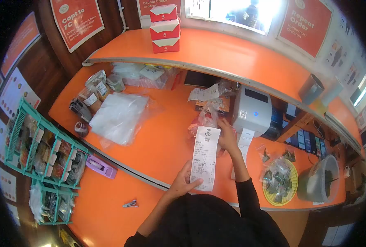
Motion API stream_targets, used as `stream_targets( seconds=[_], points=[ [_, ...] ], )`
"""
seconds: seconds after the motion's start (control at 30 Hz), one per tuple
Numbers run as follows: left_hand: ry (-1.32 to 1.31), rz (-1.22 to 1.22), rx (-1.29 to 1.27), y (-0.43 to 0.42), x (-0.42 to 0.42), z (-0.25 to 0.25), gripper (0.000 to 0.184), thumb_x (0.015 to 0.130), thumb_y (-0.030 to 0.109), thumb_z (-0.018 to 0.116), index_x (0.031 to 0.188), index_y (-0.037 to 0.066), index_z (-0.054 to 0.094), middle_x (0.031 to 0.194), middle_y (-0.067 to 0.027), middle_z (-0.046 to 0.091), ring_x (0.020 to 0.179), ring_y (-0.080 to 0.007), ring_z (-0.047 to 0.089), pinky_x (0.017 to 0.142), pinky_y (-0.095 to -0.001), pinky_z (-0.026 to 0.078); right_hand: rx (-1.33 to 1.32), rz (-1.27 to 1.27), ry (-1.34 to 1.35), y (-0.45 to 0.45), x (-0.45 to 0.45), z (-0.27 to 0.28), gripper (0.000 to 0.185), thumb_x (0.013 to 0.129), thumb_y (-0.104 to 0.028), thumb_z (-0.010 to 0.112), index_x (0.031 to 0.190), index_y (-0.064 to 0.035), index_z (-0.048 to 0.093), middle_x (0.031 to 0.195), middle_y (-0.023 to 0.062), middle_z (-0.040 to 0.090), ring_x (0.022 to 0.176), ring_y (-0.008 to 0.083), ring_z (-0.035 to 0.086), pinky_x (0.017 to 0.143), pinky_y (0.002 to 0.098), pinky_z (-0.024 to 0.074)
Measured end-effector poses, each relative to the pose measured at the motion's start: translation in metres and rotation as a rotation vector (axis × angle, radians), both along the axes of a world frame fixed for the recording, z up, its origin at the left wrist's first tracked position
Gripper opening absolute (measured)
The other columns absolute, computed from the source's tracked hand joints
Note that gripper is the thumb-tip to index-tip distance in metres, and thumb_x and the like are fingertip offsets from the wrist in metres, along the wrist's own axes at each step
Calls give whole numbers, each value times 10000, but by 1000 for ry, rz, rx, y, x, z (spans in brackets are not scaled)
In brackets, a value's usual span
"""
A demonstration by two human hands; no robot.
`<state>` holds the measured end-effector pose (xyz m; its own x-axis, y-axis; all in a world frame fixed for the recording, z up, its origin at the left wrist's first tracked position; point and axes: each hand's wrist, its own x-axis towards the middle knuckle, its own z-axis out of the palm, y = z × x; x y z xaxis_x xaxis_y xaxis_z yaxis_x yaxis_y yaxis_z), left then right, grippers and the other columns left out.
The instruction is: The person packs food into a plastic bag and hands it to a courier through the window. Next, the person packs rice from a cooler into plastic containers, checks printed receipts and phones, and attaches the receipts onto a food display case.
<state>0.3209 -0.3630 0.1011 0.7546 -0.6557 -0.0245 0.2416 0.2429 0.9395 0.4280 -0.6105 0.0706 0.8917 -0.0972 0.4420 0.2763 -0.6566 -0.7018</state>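
Observation:
A long white printed receipt (205, 158) lies over the orange counter in front of the body. My left hand (184, 181) pinches its lower left part, with the thumb on top of the paper. Beyond the receipt sits a clear plastic bag (209, 117) with something reddish inside. My right hand (227, 136) reaches past the receipt's upper right edge, its fingers at the bag's right side; whether they grip the bag or the paper is hard to make out. Just right of that hand, a paper strip (245, 141) hangs from the white label printer (253, 110).
Clear plastic bags (121, 117) lie at the left, near teal baskets (47, 154) and a purple tape dispenser (101, 166). A stapler (130, 203) is at the lower left. At the right stand a yellow basket (294, 185) and a clear tub (310, 181). Red boxes (165, 32) top the shelf.

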Motion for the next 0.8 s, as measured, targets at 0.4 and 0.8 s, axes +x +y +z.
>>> stream_targets(
  seconds=[0.4,0.8],
  points=[
    [-61,27,68,15,-1,-26,636,863,-5,634,1392,39,283,1240,-134,558,1149,-217,562,968,-373,469,299,13,-47,7,-2,22,318,708,-168,743,966,8,677,905,68,664,801,120,594,727,278,464],
    [-74,68,166,28,-2,-63,394,904,27,601,1270,-38,472,1181,-114,593,1081,-188,585,917,-344,505,508,211,-43,30,-20,48,299,742,-146,690,986,27,684,960,78,661,842,126,613,695,293,501]
  ],
)
